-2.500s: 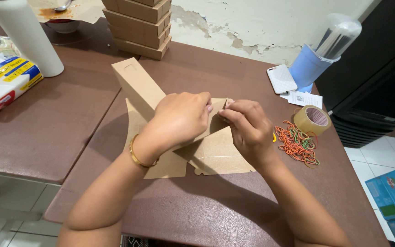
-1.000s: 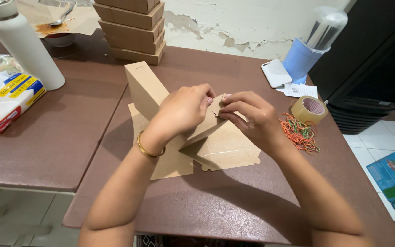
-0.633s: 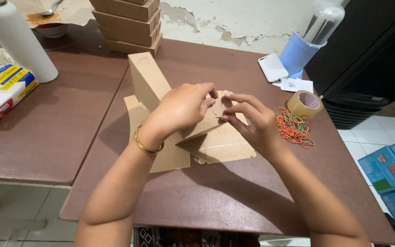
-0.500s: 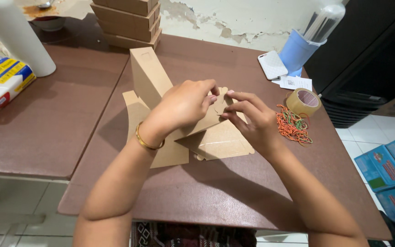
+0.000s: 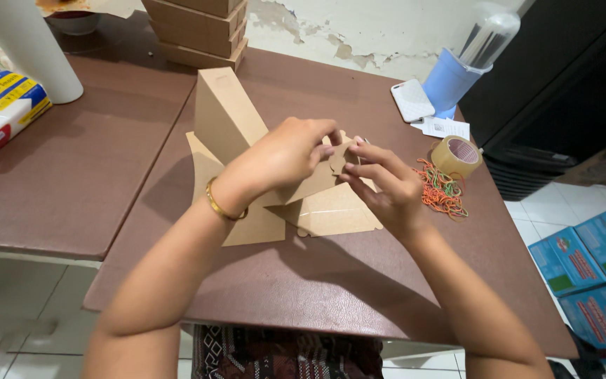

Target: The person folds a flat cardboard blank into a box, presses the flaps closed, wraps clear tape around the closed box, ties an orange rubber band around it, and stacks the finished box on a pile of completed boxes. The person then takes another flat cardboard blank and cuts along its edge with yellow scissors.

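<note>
A flat brown cardboard box blank (image 5: 331,210) lies half folded on the brown table (image 5: 359,281), with one panel standing up at the far left. My left hand (image 5: 285,151) presses down on a folded flap and pinches its small tab. Facing it, my right hand (image 5: 384,186) pinches the same tab from the right side with its fingertips. Both hands meet over the middle of the cardboard. A gold bangle sits on my left wrist.
A roll of brown tape (image 5: 456,156) and a heap of coloured rubber bands (image 5: 442,193) lie right of my hands. A blue cup with a clear bottle (image 5: 466,67), a phone, stacked cardboard boxes (image 5: 198,31), a white cylinder (image 5: 33,49) and a food packet (image 5: 1,109) stand farther off.
My hands stay on the cardboard tab with small finger shifts. The view has moved slightly, so the table items sit a little differently in frame.
</note>
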